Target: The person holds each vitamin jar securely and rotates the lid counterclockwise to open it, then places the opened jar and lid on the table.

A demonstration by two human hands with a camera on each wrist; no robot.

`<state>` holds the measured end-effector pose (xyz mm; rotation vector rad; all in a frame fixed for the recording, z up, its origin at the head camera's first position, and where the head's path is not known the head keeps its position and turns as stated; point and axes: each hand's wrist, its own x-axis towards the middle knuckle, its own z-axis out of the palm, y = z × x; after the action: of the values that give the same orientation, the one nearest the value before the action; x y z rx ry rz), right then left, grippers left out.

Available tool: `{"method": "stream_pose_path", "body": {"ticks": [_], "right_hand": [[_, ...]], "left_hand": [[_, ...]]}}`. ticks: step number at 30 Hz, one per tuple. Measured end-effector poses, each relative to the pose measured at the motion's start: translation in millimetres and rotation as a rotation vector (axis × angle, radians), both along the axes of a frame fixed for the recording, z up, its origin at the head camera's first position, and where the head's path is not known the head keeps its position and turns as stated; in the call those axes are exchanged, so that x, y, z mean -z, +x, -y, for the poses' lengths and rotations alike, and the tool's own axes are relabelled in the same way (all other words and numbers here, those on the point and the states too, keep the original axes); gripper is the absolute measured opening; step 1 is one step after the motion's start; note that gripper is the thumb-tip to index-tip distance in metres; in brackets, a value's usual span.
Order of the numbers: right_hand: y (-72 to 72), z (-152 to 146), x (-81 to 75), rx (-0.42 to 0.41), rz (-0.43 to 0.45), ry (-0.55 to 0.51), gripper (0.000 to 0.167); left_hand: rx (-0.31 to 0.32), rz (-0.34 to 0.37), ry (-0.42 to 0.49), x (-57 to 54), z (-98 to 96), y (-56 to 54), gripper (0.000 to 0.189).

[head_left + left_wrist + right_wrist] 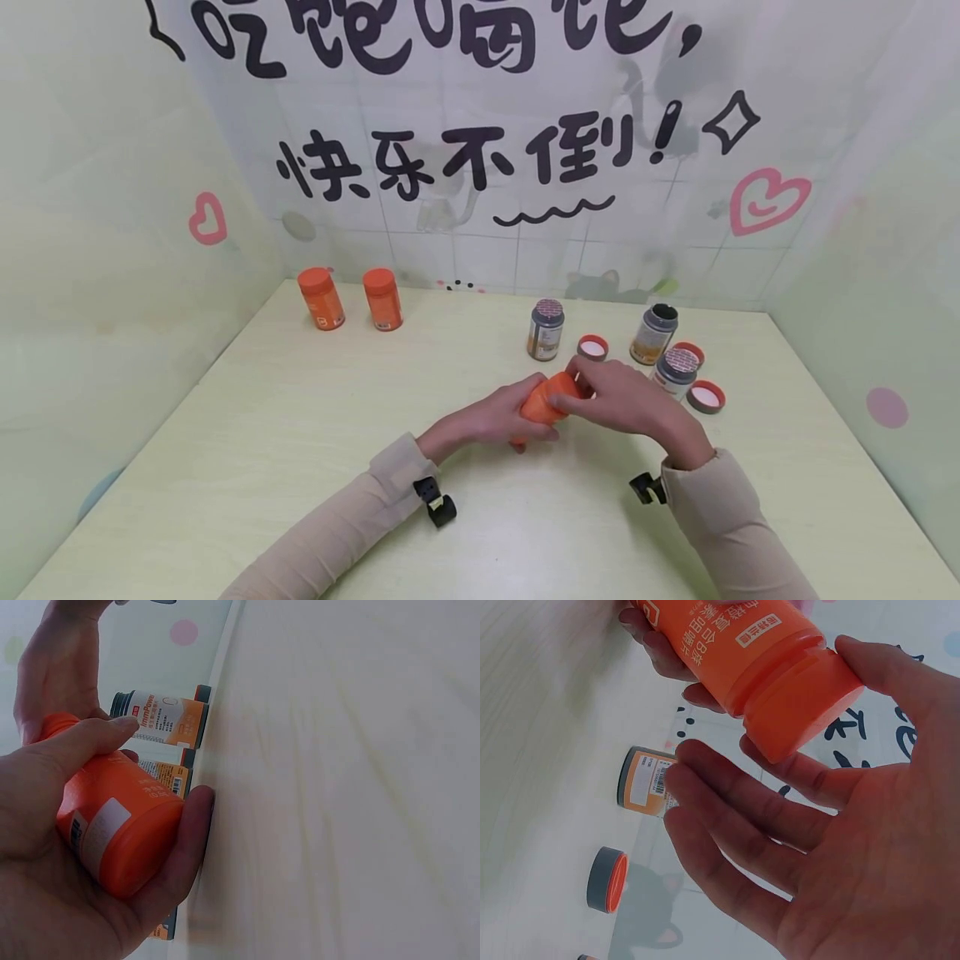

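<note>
My left hand grips a tilted orange bottle round its body, thumb along one side and fingers wrapped under the base. The bottle is held above the table, its white-printed label facing the right wrist camera. At the bottle's upper end sits a ribbed orange cap. My right hand pinches that cap between thumb and index finger, while its other fingers stretch out away from the bottle, touching nothing.
Behind the hands stand a grey bottle with a patterned seal, a dark-mouthed bottle and another sealed bottle. Loose caps lie around them. Two capped orange bottles stand back left. Walls enclose the table.
</note>
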<state>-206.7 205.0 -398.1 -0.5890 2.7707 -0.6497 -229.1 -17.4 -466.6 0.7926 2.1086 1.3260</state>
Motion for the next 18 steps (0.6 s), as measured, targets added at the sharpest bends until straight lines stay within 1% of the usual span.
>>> {"method": "stream_pose_path", "body": {"ticks": [4,7,11,14,18], "right_hand": [[-1.4,-0.8,-0.8,-0.03,0.039,-0.022,0.049],[-1.7,-0.9,-1.1,-0.031,0.044,-0.037,0.05],[-0.8,-1.4,-1.3,-0.001,0.012,-0.034,0.05],[-0.2,-2.1,-1.2,0.02,-0.011,-0.001,0.048],[0.1,-2.5,-1.6,0.016,-0.02,0.03,0.049]], "left_hand": [[-0.007,0.003,-0.004,0.1,0.1,-0.1,0.044],[-0.008,0.004,-0.002,0.8,0.2,-0.3,0.044],[-0.006,-0.001,-0.001,1.3,0.3,-0.6,0.045],[-0.002,-0.008,-0.001,1.4,0.3,-0.7,0.045],[0.001,-0.012,-0.002,1.7,-0.1,-1.1,0.044]]}}
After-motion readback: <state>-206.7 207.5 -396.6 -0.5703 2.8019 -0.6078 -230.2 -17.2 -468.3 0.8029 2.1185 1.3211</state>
